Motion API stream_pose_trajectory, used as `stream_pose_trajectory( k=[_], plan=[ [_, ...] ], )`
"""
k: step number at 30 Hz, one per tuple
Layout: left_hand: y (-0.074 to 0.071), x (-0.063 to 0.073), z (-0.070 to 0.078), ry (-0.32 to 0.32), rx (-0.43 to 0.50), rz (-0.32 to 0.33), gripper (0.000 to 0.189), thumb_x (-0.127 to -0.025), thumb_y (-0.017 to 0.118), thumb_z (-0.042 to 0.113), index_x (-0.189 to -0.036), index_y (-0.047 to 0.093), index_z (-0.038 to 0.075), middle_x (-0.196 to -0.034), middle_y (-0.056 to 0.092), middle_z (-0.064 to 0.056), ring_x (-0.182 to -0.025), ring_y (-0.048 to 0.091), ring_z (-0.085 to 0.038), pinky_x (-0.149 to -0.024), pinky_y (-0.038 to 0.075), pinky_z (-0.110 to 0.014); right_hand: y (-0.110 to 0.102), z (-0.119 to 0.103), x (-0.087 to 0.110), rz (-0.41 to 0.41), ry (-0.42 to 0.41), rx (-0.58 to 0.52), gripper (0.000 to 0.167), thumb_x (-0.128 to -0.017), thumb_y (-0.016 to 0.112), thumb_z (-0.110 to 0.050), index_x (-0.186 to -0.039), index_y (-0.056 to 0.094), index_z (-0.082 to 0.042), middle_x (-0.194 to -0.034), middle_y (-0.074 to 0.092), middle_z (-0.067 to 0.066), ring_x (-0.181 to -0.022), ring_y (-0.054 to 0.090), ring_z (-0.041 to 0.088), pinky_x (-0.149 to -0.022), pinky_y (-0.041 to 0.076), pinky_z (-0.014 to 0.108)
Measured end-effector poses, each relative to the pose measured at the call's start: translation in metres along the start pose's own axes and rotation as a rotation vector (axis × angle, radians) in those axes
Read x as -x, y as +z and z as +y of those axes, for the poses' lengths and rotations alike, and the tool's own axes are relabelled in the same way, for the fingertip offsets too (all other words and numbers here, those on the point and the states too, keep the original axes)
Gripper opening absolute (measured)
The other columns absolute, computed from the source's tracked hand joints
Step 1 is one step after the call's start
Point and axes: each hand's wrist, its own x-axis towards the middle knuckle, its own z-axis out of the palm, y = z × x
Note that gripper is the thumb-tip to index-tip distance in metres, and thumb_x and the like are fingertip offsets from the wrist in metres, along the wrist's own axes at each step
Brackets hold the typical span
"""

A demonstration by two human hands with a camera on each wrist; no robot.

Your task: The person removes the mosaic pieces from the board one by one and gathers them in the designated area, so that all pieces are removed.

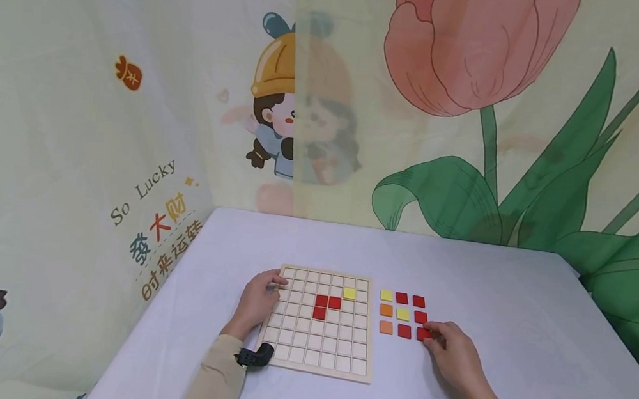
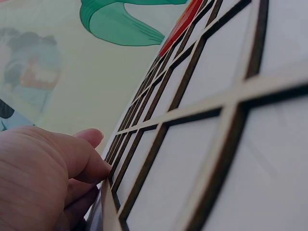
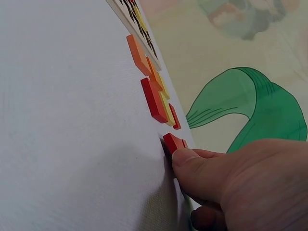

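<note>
A wooden grid board [image 1: 317,373] with square cells lies on the white table. Three red tiles sit together near its middle, and a yellow tile [image 1: 349,293] fills a cell at the upper right. My left hand [image 1: 258,299] grips the board's left edge, thumb and fingers at the rim in the left wrist view. To the right of the board lie rows of loose red, orange and yellow tiles. My right hand [image 1: 457,360] pinches the red tile [image 3: 172,143] at the near right corner of these rows; its fingertips partly cover that tile.
Among the loose tiles are an orange tile [image 1: 385,327] nearest the board and a red tile [image 1: 404,331] beside the pinched one. The white table [image 1: 556,376] extends to both sides and backs onto a printed curtain [image 1: 325,200]. Dark wrist cameras are strapped to both wrists.
</note>
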Motion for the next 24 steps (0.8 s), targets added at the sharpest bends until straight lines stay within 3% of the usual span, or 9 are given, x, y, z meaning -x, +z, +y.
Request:
stream_pose_trajectory(
  k=[16,24],
  plan=[
    [-0.0014,-0.0002,0.0013,0.001,-0.002,-0.003,0.025,-0.086,0.057,-0.006,-0.101,0.069,0.011,-0.144,0.051,-0.013,-0.139,0.038,-0.037,-0.116,0.029,-0.054,0.0009,-0.0012,0.0,-0.005,0.002,0.012,0.039,-0.083,0.076,-0.006,-0.121,0.065,0.0,-0.103,0.061,0.012,-0.087,0.054,0.023,-0.073,0.058,0.035],
    [-0.0009,0.0007,0.001,-0.006,0.005,-0.008,0.025,-0.086,0.058,-0.006,-0.101,0.07,0.011,-0.144,0.051,-0.013,-0.139,0.038,-0.037,-0.116,0.028,-0.054,-0.0005,-0.0026,0.0023,0.04,0.027,-0.032,0.034,-0.086,0.074,-0.012,-0.118,0.067,-0.003,-0.087,0.056,0.006,-0.078,0.049,0.02,-0.056,0.046,0.021]
  ],
)
